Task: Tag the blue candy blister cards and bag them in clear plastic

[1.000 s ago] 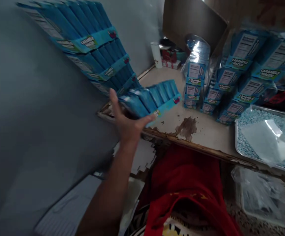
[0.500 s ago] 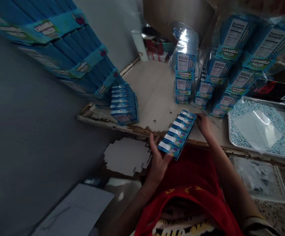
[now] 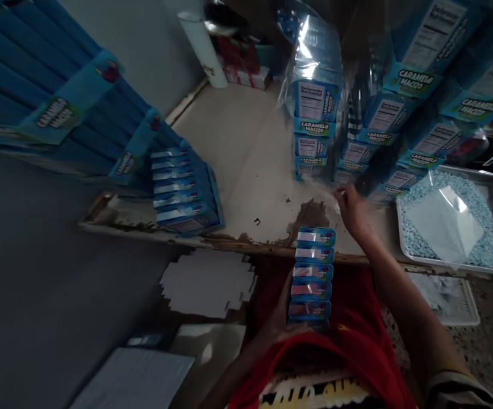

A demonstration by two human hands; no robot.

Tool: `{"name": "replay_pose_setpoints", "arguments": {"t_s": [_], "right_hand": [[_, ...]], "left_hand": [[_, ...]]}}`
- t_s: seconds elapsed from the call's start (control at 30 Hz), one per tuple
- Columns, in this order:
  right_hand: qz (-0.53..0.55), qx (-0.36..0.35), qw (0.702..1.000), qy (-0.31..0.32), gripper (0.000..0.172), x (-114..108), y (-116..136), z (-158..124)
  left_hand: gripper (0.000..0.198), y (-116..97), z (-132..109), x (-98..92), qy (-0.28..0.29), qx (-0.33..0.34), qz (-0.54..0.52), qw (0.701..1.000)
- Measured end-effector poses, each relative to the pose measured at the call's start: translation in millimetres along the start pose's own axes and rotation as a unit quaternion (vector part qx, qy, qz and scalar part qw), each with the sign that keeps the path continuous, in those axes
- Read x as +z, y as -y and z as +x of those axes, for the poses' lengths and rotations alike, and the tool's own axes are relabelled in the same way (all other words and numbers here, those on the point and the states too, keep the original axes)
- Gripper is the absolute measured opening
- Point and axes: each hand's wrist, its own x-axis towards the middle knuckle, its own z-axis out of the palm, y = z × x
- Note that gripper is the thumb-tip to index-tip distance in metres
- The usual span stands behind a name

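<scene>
My left hand (image 3: 283, 315) is closed around a blue display tray of small candy boxes (image 3: 312, 272). It holds the tray close to the red apron (image 3: 352, 301), with the row of box ends facing up. My right hand (image 3: 352, 213) is over the table, in front of the wrapped stacks, its fingers pinched together. A blurred, see-through sheet that looks like a clear plastic bag (image 3: 321, 190) runs left from those fingertips. Another filled tray of candy boxes (image 3: 187, 193) stands at the table's left edge.
Tall stacked blue trays (image 3: 76, 108) rise at the left. Plastic-wrapped stacks (image 3: 314, 113) stand at the back and right. A metal tray (image 3: 404, 236) holds light blue candies under a white sheet (image 3: 451, 216). The worn table (image 3: 246, 147) has a chipped front edge.
My right hand has let go of the candy tray and now pinches clear plastic. My left hand has drawn the tray toward my body and turned it more upright. The view has shifted.
</scene>
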Motion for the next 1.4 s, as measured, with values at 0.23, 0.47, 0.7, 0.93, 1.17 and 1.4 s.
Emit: {"name": "replay_pose_setpoints", "arguments": {"t_s": [0.23,0.47,0.7,0.93,1.17,1.4], "right_hand": [[0.048,-0.17,0.953,0.248,0.01,5,13,11],[-0.044,-0.282,0.929,0.234,0.013,-1,19,11],[-0.089,-0.221,0.935,0.263,0.013,-8,35,12],[-0.144,-0.068,0.938,0.309,0.004,-41,15,-15],[-0.093,-0.043,0.952,0.288,0.02,-38,23,-41],[-0.066,-0.056,0.974,0.211,0.022,-79,51,-54]], "left_hand": [[0.075,-59,10,-53.9,0.07,0.078,0.303,0.947],[0.026,-168,97,-27.5,-0.134,0.356,0.562,0.735],[0.014,-211,172,20.0,-0.002,0.164,0.853,0.495],[0.019,-168,151,-6.5,0.012,0.254,0.848,0.466],[0.027,-181,148,-22.4,0.016,0.291,0.776,0.56],[0.033,-182,91,-2.8,-0.073,0.395,0.729,0.555]]}}
